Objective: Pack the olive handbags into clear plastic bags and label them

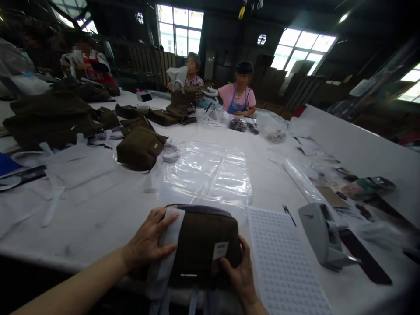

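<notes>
Worn on the head, looking forward and down across a white worktable (pixel 98 205). Close above both hands at the near edge; far end with seated co-workers (pixel 239 94) and windows (pixel 179 28) well beyond. Single view only.

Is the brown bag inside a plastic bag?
No, the brown bag sits bare between both hands, and the clear plastic bags lie flat behind it.

Your right hand (pixel 241 273) hides the dark olive fabric pouch's (pixel 203 245) lower corner — its small white tag's (pixel 220 250) print is unreadable.
</notes>
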The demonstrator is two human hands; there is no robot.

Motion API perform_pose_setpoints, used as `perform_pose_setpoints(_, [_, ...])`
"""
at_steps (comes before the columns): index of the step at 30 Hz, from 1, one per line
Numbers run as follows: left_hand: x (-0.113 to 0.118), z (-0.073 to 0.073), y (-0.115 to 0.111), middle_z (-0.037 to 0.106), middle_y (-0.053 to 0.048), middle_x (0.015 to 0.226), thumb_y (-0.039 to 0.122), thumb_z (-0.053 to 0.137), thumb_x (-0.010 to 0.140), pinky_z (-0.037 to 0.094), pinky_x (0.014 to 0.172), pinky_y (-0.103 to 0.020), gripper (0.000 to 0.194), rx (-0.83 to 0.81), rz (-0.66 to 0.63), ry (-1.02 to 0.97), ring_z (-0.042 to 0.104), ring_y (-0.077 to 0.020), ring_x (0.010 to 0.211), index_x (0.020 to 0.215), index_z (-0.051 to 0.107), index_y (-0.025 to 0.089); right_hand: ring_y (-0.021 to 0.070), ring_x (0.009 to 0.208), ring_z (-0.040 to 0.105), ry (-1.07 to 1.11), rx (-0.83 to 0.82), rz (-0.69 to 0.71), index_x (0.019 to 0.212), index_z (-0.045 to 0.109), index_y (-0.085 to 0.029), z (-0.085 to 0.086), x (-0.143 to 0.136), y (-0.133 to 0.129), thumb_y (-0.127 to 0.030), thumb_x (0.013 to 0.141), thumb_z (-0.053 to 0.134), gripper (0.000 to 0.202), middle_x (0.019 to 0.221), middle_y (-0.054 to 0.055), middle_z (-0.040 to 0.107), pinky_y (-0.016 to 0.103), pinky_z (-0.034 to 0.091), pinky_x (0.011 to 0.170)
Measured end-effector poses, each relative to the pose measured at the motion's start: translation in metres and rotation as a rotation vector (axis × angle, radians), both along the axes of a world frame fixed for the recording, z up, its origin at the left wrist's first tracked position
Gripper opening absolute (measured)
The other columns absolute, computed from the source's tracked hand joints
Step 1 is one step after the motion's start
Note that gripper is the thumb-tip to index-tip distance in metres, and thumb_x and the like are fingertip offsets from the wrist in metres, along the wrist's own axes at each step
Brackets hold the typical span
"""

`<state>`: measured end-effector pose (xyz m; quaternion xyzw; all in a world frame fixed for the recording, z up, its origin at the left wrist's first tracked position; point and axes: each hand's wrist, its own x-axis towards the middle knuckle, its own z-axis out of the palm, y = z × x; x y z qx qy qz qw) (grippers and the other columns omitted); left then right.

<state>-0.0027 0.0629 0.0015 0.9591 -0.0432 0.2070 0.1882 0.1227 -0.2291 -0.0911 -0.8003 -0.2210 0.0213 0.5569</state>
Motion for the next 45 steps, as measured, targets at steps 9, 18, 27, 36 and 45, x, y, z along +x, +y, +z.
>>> perform_pose_setpoints(9, [0.067, 0.014, 0.006, 0.026, -0.005, 0.148, 0.026, 0.054, 0.084, 0.025, 0.109, -0.051, 0.056, 0.352, 0.07, -0.041, 0.029, -0.0296, 0.132, 0.137, 0.034, 0.03, 0.0349, 0.134, 0.02, -0.747, -0.465, 0.244, 0.139, 0.029, -0.028, 0.06, 0.056, 0.042, -0.012, 0.083, 0.045, 0.06, 0.148, 0.008, 0.021, 0.06, 0.034, 0.1])
perform_pose_setpoints(18, [0.089, -0.007, -0.009, 0.029, -0.01, 0.146, 0.06, 0.044, 0.081, 0.022, 0.108, -0.054, 0.08, 0.256, 0.038, 0.217, 0.025, -0.0344, 0.134, 0.144, 0.016, 0.018, 0.0409, 0.127, 0.032, -0.707, -0.634, 0.443, 0.141, 0.025, -0.026, 0.049, 0.078, 0.09, -0.049, 0.078, 0.056, 0.074, 0.143, 0.01, 0.034, 0.063, 0.026, 0.1])
perform_pose_setpoints(27, [0.08, -0.012, 0.006, 0.021, -0.007, 0.15, 0.052, 0.039, 0.087, 0.027, 0.109, -0.049, 0.063, -0.068, 0.098, 0.165, 0.02, -0.0291, 0.137, 0.142, 0.024, 0.025, 0.0379, 0.125, 0.037, -0.674, -0.522, 0.491, 0.142, 0.025, -0.027, 0.057, 0.093, 0.08, -0.057, 0.084, 0.045, 0.068, 0.141, 0.009, 0.037, 0.057, 0.036, 0.095])
perform_pose_setpoints(36, [0.099, -0.063, 0.1, 0.053, -0.008, 0.13, 0.04, 0.033, 0.091, 0.038, 0.104, -0.043, 0.045, -0.546, 0.414, 0.272, 0.049, -0.0218, 0.121, 0.129, 0.047, 0.019, 0.0214, 0.129, 0.032, -0.809, -0.433, 0.974, 0.138, 0.031, -0.023, 0.097, 0.177, 0.259, -0.006, 0.079, 0.043, 0.063, 0.142, 0.006, 0.036, 0.038, 0.033, 0.103])
perform_pose_setpoints(45, [0.108, -0.093, 0.112, 0.047, -0.012, 0.135, 0.04, 0.047, 0.085, 0.042, 0.1, -0.041, 0.054, -0.184, 0.305, 0.347, 0.046, -0.0235, 0.123, 0.135, 0.038, 0.02, 0.0206, 0.08, 0.055, -0.925, -0.9, 0.908, 0.091, 0.064, -0.021, 0.064, 0.212, 0.26, -0.017, 0.088, 0.045, 0.02, 0.079, 0.006, 0.062, 0.036, 0.035, 0.077])
